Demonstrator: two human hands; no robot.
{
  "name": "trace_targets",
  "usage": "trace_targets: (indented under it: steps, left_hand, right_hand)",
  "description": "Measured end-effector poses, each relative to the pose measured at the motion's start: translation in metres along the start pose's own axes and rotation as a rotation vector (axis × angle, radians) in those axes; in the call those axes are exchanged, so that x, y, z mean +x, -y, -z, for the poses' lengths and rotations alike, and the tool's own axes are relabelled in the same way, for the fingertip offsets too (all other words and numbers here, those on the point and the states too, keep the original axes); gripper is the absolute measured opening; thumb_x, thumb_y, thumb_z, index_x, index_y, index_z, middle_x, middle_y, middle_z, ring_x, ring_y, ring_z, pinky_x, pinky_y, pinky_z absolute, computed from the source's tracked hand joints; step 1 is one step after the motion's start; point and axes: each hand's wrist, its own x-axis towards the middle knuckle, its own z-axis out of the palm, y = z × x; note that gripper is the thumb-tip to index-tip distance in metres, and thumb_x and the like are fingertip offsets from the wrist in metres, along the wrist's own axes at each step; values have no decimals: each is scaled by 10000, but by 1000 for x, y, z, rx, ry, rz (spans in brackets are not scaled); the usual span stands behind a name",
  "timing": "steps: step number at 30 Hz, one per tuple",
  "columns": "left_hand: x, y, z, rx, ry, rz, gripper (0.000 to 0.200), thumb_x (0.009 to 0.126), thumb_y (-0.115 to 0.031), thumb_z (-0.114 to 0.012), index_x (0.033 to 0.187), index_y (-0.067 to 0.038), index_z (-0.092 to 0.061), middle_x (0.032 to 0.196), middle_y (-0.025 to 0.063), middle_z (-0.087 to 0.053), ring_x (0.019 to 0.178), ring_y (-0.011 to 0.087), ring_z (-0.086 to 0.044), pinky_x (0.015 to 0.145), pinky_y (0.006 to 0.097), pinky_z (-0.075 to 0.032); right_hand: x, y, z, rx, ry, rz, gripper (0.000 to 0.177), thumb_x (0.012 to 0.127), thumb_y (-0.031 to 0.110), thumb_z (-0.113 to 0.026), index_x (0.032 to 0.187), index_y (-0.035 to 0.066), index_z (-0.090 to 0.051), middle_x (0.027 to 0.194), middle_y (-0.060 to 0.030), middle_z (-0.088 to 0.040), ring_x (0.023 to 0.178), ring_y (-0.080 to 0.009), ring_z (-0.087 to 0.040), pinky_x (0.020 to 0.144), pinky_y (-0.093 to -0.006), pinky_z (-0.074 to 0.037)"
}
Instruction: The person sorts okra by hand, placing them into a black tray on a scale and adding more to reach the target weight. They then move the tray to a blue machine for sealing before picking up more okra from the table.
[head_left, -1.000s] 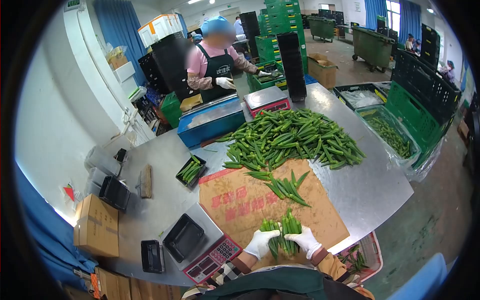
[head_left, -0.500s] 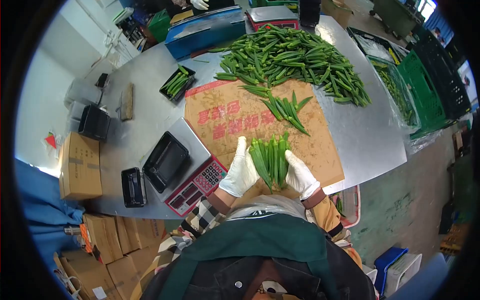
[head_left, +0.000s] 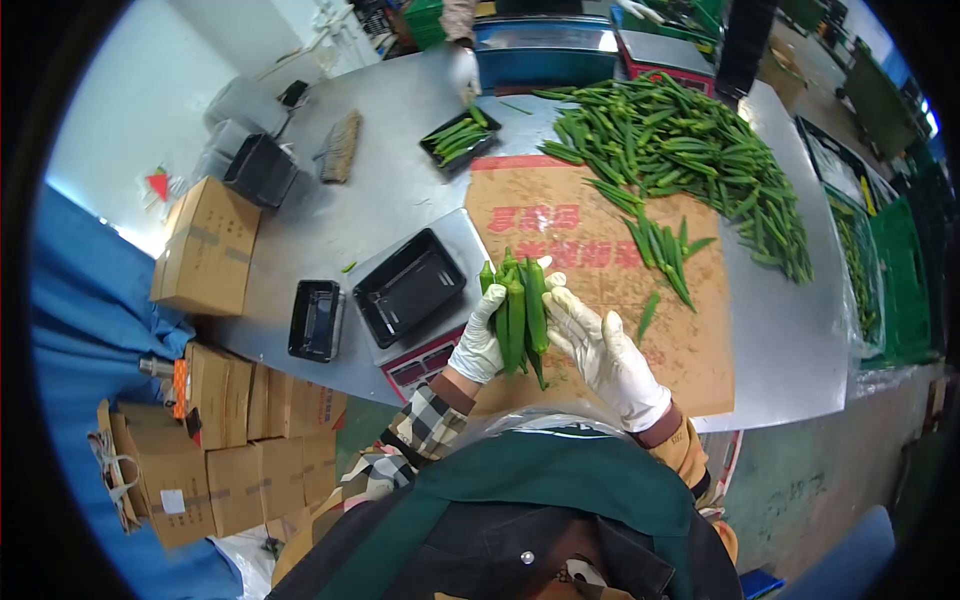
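My left hand (head_left: pixel 478 345), in a white glove, is closed around a bunch of green okra (head_left: pixel 516 320) over the cardboard sheet (head_left: pixel 690 350). The pods stand roughly side by side, stem ends away from me. My right hand (head_left: pixel 612 368), gloved too, is open just right of the bunch, fingers stretched out and fingertips close to the pods. Beyond it a single okra pod (head_left: pixel 648 314) lies on the cardboard. Left of my left hand, a black plastic tray (head_left: pixel 410 288) sits on a scale with a red keypad panel (head_left: pixel 420 368).
A large okra pile (head_left: pixel 680 150) covers the back right of the metal table. Another person's gloved hand (head_left: pixel 464 72) is above a small tray of okra (head_left: pixel 460 138). A second black tray (head_left: pixel 316 320), a brush (head_left: pixel 340 147) and a cardboard box (head_left: pixel 207 247) stand left.
My right hand has come off the bunch and opened, while my left keeps hold. A single pod now lies apart on the cardboard. The view has swung left; another person's hand appears by the small okra tray.
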Motion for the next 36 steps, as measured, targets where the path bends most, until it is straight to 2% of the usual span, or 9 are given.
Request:
trace_targets:
  steps: [5,12,15,18,22,25,29,32,36]
  left_hand:
    - [-19,-26,-3,-134,-116,-91,880,918,-561,-627,1539,-31,-300,1498,166,-457,1300,251,-533,1043,421,-494]
    - [-32,-63,-2,-347,-220,-247,760,930,-550,-629,1447,-28,-437,1355,139,-562,1189,233,-591,920,444,-564]
    - [-46,-117,-12,92,-259,-361,758,947,-493,-625,1506,-47,-374,1388,134,-536,1141,214,-600,892,390,-552]
    - [-67,-170,9,413,-322,-322,676,960,-407,-621,1493,-56,-397,1378,197,-553,1138,285,-625,919,450,-564]
    - [-64,-193,31,1141,-562,-24,801,835,-239,-800,1487,-11,-392,1346,155,-565,1235,232,-572,1045,350,-467]
    - [-63,-174,81,1951,-497,74,864,822,-336,-811,1484,25,-389,1423,226,-527,1319,316,-523,1107,368,-407]
    - [-72,-183,68,1597,-751,-174,682,899,-318,-745,1440,-7,-469,1371,224,-579,1283,295,-562,1096,366,-423]
    - [-100,-209,65,1579,-921,-394,457,961,-237,-687,1348,-18,-576,1232,121,-667,1148,172,-611,1016,302,-460]
    - [-147,-225,83,1253,-1189,-605,472,1010,-347,-605,1373,-49,-557,1239,74,-673,1125,151,-619,970,293,-448]
  right_hand:
    - [16,-7,-12,17,82,30,725,1048,465,-458,1532,-50,-296,1605,-184,-308,1491,-311,-293,1219,-452,-242]
    - [14,-8,-2,-19,-82,40,617,1025,368,-555,1455,-58,-432,1468,-217,-495,1393,-317,-454,1112,-473,-399]
    - [4,-9,15,-29,-189,11,557,1018,340,-580,1409,-47,-489,1408,-219,-555,1300,-307,-551,1021,-416,-484]
    - [-7,-14,41,18,-331,-60,528,1023,345,-574,1378,-41,-512,1388,-219,-568,1210,-283,-608,958,-385,-521]
    - [-8,-26,65,125,-417,-101,493,1028,332,-568,1358,-31,-524,1348,-209,-594,1136,-249,-629,895,-354,-540]
    - [-3,-37,81,73,-491,-166,464,1032,306,-562,1356,-25,-533,1341,-205,-602,1121,-243,-635,873,-337,-545]
    - [-22,-53,125,-138,-584,-177,437,1041,312,-542,1335,-10,-555,1308,-177,-626,1084,-236,-647,868,-343,-540]
    - [-48,-66,163,-340,-726,-198,398,1040,285,-546,1323,8,-585,1270,-159,-664,1044,-231,-674,841,-340,-546]
    - [-81,-81,197,-323,-873,-228,395,1037,294,-552,1329,30,-593,1286,-155,-660,1094,-245,-665,866,-344,-535]
